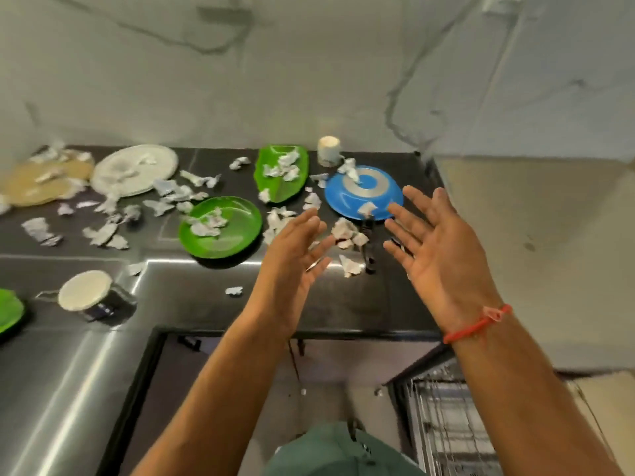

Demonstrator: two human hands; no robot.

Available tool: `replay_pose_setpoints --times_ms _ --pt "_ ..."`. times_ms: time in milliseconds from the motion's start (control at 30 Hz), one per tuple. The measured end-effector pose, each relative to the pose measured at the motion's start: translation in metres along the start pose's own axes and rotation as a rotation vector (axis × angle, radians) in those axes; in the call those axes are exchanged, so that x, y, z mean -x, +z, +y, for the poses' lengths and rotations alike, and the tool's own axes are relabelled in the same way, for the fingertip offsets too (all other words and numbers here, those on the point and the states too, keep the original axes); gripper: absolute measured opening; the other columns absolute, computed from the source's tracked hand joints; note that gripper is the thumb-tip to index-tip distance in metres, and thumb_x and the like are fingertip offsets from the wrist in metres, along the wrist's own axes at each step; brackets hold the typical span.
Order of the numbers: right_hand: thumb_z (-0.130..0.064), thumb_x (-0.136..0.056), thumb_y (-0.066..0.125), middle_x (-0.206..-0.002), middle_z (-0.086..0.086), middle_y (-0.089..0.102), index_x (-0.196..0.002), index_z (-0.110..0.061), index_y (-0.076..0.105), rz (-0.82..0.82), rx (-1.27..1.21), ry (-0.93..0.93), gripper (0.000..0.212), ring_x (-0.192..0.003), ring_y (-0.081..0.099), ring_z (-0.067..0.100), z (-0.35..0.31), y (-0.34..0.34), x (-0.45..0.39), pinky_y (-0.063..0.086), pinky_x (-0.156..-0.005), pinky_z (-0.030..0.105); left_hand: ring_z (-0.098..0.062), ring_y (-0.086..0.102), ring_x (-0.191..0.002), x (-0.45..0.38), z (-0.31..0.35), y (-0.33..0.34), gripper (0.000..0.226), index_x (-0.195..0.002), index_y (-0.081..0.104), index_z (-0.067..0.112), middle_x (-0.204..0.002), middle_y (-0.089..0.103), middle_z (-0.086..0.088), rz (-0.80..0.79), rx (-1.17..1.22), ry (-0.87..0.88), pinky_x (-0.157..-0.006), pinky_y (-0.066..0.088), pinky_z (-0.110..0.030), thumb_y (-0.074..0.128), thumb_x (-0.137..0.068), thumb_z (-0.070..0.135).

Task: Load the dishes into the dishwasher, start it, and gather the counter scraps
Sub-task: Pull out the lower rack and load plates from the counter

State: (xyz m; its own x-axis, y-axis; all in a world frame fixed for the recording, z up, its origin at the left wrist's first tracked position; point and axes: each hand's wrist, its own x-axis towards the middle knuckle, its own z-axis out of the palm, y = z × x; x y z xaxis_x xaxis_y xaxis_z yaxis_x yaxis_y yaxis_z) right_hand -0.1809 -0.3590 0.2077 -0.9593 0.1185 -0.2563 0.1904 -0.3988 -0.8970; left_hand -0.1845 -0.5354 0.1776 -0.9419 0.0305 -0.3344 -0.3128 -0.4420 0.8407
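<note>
A dark counter (192,304) carries dishes strewn with crumpled paper scraps (171,192). An upturned blue bowl (364,194) lies at the back right, with a round green plate (228,231), a green leaf-shaped dish (281,171), a white plate (135,170) and a tan plate (37,183) to its left. My left hand (295,255) and my right hand (436,249) hover above the counter's front right, fingers straight, palms facing each other, holding nothing. Scraps (347,231) and a black utensil (367,245) lie between them. The dishwasher rack (446,424) shows at lower right.
A white cup (329,150) stands behind the blue bowl. A dark mug (96,298) with a white inside lies at front left, beside a green dish (8,314) at the frame's edge. A marbled wall rises behind and a beige panel stands right of the counter.
</note>
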Motion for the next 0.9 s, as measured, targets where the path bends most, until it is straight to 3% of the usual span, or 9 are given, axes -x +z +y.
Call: replay_pose_setpoints --times_ms 167,300,533,900 --pt "-0.055 -0.102 0.039 -0.135 0.002 0.064 -0.136 -0.029 0.059 -0.206 0.009 0.105 0.048 -0.128 0.057 0.019 0.009 0.043 -0.028 0.043 -0.109 0.042 -0.016 0.07 -0.111 0.007 0.02 -0.029 0.031 -0.13 0.063 0.026 -0.119 0.073 0.002 0.182 0.038 0.085 -0.1 0.05 -0.037 0.057 -0.1 0.029" --pt "-0.053 -0.103 0.037 -0.139 0.003 0.061 -0.139 -0.029 0.056 -0.346 0.018 0.18 0.047 -0.129 0.055 0.019 0.012 0.074 -0.042 0.039 -0.113 0.045 -0.015 0.07 -0.111 0.015 0.037 -0.051 0.034 -0.132 0.062 0.028 -0.128 0.068 0.0 0.328 0.048 0.187 -0.1 0.05 -0.037 0.058 -0.099 0.032" --pt "-0.052 -0.103 0.037 -0.138 0.003 0.061 -0.136 -0.029 0.059 -0.551 0.043 0.258 0.046 -0.128 0.056 0.02 0.028 0.127 -0.048 0.038 -0.114 0.046 -0.018 0.07 -0.111 0.041 0.054 -0.088 0.03 -0.127 0.067 0.027 -0.126 0.07 -0.003 0.545 0.147 0.29 -0.099 0.051 -0.038 0.062 -0.097 0.029" --pt "-0.054 -0.103 0.036 -0.138 0.005 0.061 -0.138 -0.026 0.057 -0.624 0.152 0.304 0.05 -0.129 0.055 0.022 0.068 0.242 -0.088 0.04 -0.112 0.045 -0.021 0.07 -0.111 -0.012 0.113 -0.19 0.032 -0.129 0.066 0.023 -0.128 0.069 -0.007 0.626 0.253 0.361 -0.103 0.05 -0.041 0.062 -0.097 0.027"
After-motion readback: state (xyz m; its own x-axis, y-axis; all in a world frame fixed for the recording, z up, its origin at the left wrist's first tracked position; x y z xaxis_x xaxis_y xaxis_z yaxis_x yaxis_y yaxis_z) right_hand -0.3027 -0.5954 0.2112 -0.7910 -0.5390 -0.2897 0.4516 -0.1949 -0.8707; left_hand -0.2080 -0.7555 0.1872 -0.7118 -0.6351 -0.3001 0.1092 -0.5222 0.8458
